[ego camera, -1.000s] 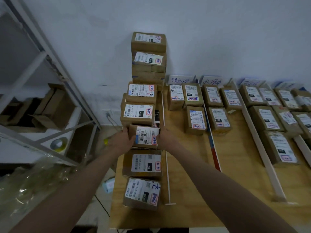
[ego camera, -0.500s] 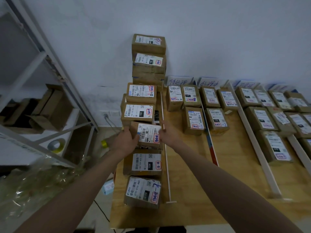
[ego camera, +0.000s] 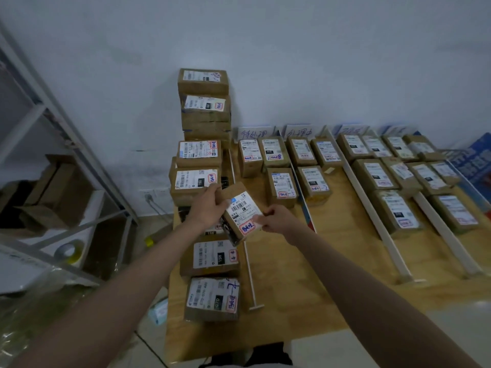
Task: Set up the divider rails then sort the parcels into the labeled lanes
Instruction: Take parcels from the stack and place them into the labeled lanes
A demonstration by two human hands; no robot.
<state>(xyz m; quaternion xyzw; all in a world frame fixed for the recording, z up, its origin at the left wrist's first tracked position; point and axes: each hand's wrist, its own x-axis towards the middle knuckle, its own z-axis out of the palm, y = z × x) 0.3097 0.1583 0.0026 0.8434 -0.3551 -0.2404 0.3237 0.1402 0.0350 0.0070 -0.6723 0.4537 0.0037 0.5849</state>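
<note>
Two hands carry one small box point(ego camera: 240, 213), lifted and tilted above the unsorted stack point(ego camera: 204, 155) at the counter's point(ego camera: 332, 274) left edge. Your left hand point(ego camera: 206, 208) grips its far-left corner; your right hand point(ego camera: 276, 217) pinches the near-right edge. It looks light and stiff, so grip opposite cardboard sides, not the glossy label. The lanes point(ego camera: 305, 166) lie right.
</note>
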